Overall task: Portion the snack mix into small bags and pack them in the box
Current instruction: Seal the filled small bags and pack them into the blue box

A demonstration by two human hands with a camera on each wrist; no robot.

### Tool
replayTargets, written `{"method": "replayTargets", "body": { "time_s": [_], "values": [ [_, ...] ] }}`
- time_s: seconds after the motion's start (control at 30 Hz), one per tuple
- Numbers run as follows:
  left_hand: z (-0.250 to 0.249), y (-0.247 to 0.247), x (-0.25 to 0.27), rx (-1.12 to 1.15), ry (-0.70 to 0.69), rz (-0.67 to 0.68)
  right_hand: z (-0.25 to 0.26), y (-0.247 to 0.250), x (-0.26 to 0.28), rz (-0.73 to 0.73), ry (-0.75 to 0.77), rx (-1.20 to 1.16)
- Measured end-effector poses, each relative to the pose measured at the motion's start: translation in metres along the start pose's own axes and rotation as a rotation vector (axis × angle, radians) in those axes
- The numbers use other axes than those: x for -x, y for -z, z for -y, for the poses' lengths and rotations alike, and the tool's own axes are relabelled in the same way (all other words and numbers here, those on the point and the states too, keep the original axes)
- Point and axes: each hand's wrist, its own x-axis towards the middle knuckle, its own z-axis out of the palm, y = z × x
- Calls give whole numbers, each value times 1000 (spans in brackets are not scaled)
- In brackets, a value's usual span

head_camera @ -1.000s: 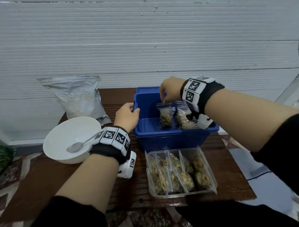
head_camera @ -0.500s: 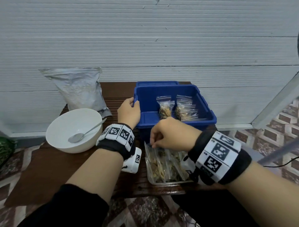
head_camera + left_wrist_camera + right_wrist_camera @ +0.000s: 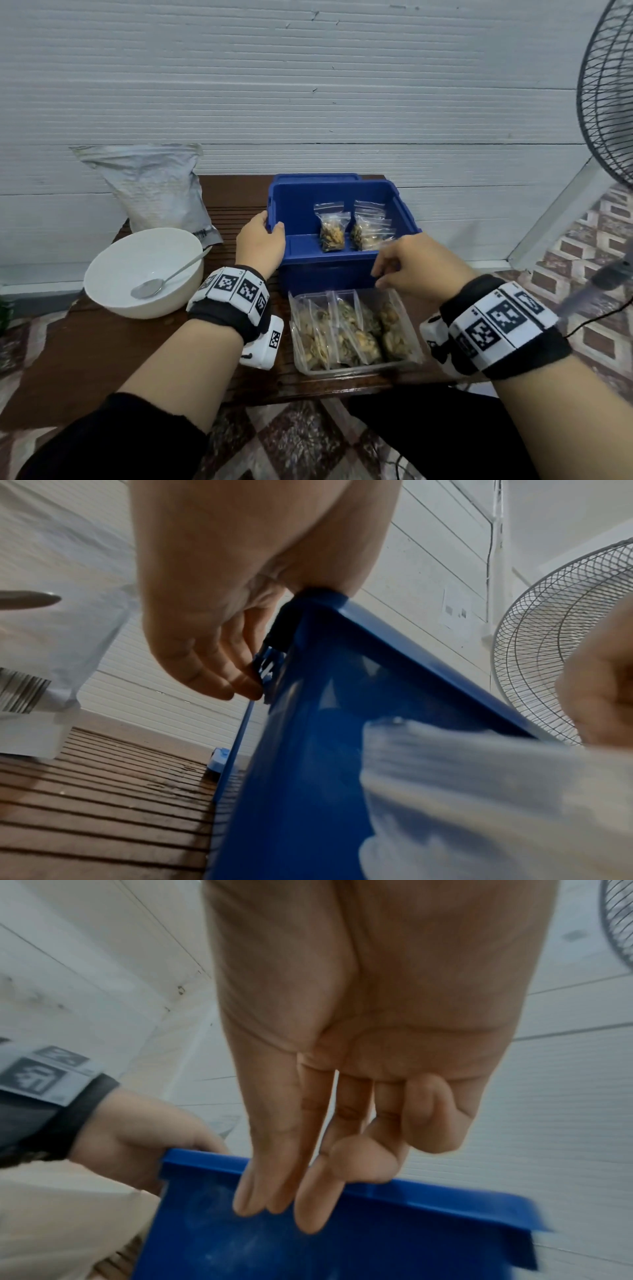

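Note:
The blue box (image 3: pixel 329 274) stands at the middle of the table with two clusters of filled small bags (image 3: pixel 331 233) upright inside. My left hand (image 3: pixel 262 240) grips the box's near-left corner, thumb over the rim and fingers (image 3: pixel 219 674) against the outside wall. In front of the box lies a clear tray (image 3: pixel 356 366) with several filled small bags (image 3: pixel 349 329). My right hand (image 3: pixel 380 279) hovers over the tray's far right corner, close to the box's front wall (image 3: pixel 342 1231). Its fingers (image 3: pixel 308 1191) are nearly straight and hold nothing.
A white bowl (image 3: pixel 113 284) with a spoon (image 3: pixel 161 281) sits left of the box. Behind it the large grey snack mix bag (image 3: pixel 154 192) leans on the wall. A standing fan (image 3: pixel 606 92) is at the right. The table edge (image 3: pixel 342 394) runs just below the tray.
My right hand left a small bag standing in the box, drew back down to the tray, and now sits a little higher and further right. My left hand stayed on the box corner.

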Motion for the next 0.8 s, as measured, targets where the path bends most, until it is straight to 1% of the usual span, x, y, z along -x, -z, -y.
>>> {"method": "replayTargets", "body": {
  "time_s": [0.07,0.17,0.27,0.33,0.4,0.47,0.53,0.6,0.67,0.7,0.73,0.8],
  "values": [
    [0,-1,2,-12,5,-3,-8,-1,3,2,-76,55],
    [-1,0,3,-13,9,-8,-13,-12,2,53,-158,112],
    [1,-1,1,-1,18,-10,-10,-21,-4,76,-168,125],
    [1,-2,0,-4,20,-9,-6,-21,-8,89,-163,91],
    [2,-1,0,-6,12,-7,-2,-17,-8,85,-140,47],
    [1,0,-1,-11,0,-14,5,-7,-5,42,-88,6],
    [2,1,-5,-48,-14,-52,14,7,1,0,-31,-56],
    [-2,2,-4,-151,-64,-109,23,20,6,-55,49,-108],
    [-12,4,2,-165,-157,-122,30,26,5,-130,121,-191],
    [-17,6,5,-117,-217,-87,32,26,3,-168,147,-239],
    [-24,7,10,-51,-272,-23,34,25,0,-206,169,-280],
    [-34,11,19,52,-340,154,36,21,-6,-276,199,-323]
  ]
}}
